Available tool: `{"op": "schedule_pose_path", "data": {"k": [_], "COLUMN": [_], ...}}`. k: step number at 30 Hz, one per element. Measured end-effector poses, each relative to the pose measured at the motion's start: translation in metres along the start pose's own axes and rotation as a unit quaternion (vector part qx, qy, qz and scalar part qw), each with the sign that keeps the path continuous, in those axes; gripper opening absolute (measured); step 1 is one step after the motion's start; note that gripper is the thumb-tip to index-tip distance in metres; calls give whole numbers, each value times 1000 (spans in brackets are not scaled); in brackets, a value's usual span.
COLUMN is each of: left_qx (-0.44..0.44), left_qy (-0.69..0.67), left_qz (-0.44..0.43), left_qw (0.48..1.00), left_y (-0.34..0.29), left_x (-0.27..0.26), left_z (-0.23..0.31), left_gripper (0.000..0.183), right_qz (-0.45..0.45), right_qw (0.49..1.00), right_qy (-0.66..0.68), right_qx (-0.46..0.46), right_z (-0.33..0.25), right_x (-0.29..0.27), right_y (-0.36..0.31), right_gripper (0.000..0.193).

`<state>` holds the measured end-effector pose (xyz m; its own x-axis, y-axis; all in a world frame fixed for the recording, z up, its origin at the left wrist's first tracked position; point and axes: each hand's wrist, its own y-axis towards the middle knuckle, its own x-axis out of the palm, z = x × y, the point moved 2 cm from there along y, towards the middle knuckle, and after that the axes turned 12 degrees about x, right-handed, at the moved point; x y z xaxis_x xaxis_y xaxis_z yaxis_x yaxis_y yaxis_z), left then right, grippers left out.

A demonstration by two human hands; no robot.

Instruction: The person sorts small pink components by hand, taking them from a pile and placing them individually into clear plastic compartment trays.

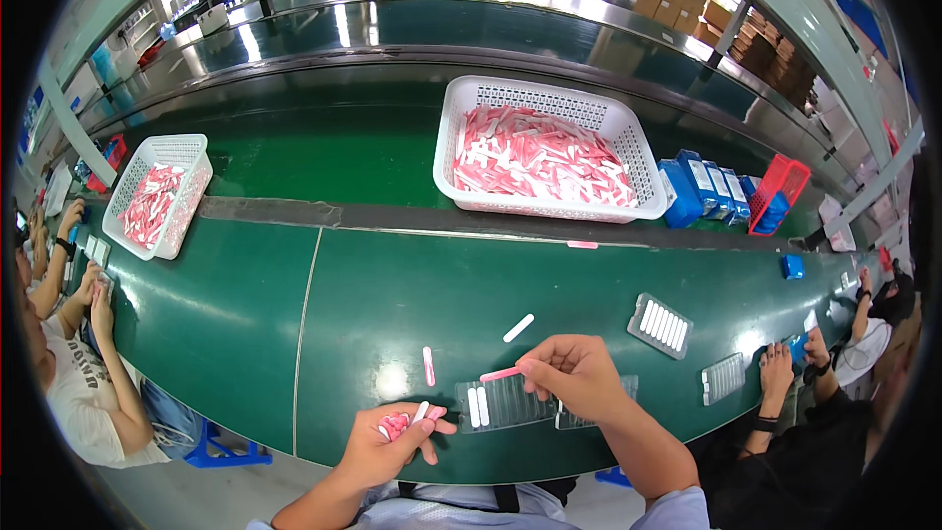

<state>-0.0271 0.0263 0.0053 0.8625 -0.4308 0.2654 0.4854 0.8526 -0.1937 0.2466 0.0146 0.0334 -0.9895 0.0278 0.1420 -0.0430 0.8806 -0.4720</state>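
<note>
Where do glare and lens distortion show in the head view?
Head view: bright glare on the green table just beyond the left hand; head view: the dark strip bows, corners fall to black.

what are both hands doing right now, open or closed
Left hand: closed around several pink and white sticks.
Right hand: closed, pinching one pink stick at its end.
</note>
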Motion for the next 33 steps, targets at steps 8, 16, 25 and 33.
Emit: {"op": "schedule_pose_path", "data": {"k": [8,16,25,33], "left_qx": [-55,-79,-54,-32], "left_qy": [-55,-102,-52,-46], "left_qz": [-1,7,-76,-108], "left_qw": [997,992,994,993], "left_y": [0,-2,-9,-11], "left_x": [4,8,11,15], "left_z": [-5,-8,-12,-12], "left_gripper": [23,25,25,26], "right_qz": [-56,-113,35,-46], "right_qw": [930,854,829,871], "right_qy": [-347,-489,-504,-452], "right_qx": [-108,-137,-240,-189], "right_z": [-20,-6,-3,-17], "right_x": [-7,17,69,62], "right_y": [9,31,65,62], "right_gripper": [7,43,38,19]}}
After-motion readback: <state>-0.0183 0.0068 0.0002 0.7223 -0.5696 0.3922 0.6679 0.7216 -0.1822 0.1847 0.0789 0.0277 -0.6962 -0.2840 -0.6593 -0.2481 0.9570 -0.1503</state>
